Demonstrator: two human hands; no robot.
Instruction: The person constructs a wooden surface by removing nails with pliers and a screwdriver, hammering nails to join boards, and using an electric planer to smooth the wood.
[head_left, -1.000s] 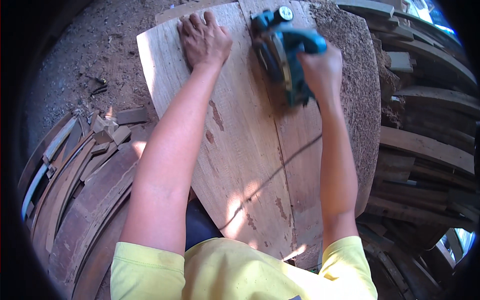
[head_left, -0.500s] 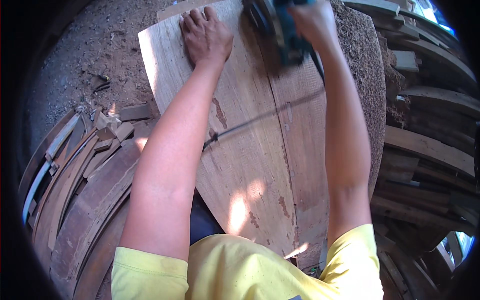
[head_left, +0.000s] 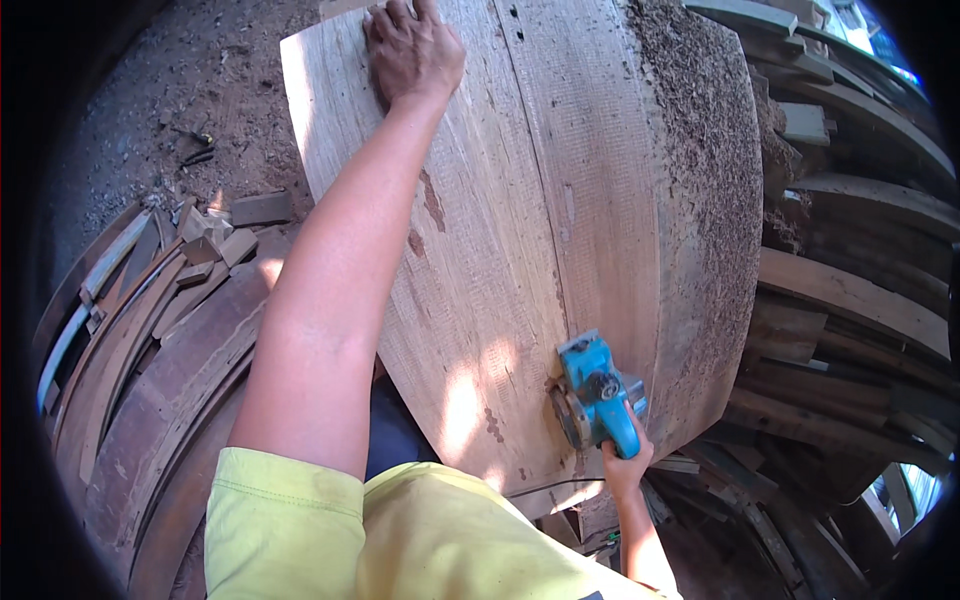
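My right hand (head_left: 630,462) is wrapped round the rear handle of a blue electric hand planer (head_left: 600,384). The planer sits on a wide wooden panel (head_left: 480,240), close to the panel's near edge and my body. My left hand (head_left: 414,52) lies on the panel's far left part, arm stretched out and fingers apart, holding nothing. Long seams and dark rough patches run along the panel's pale surface. A dark power cord (head_left: 560,484) shows near the panel's near edge.
Wood shavings (head_left: 705,130) cover the panel's right side. Stacked boards (head_left: 850,285) stand to the right, and planks with offcuts (head_left: 190,370) lie to the left. Pliers (head_left: 197,150) rest on the dusty ground (head_left: 170,90) at the upper left.
My right hand has drawn the planer from the panel's far end back to its near edge. The cord no longer crosses the panel's middle. My left hand stays in about the same place.
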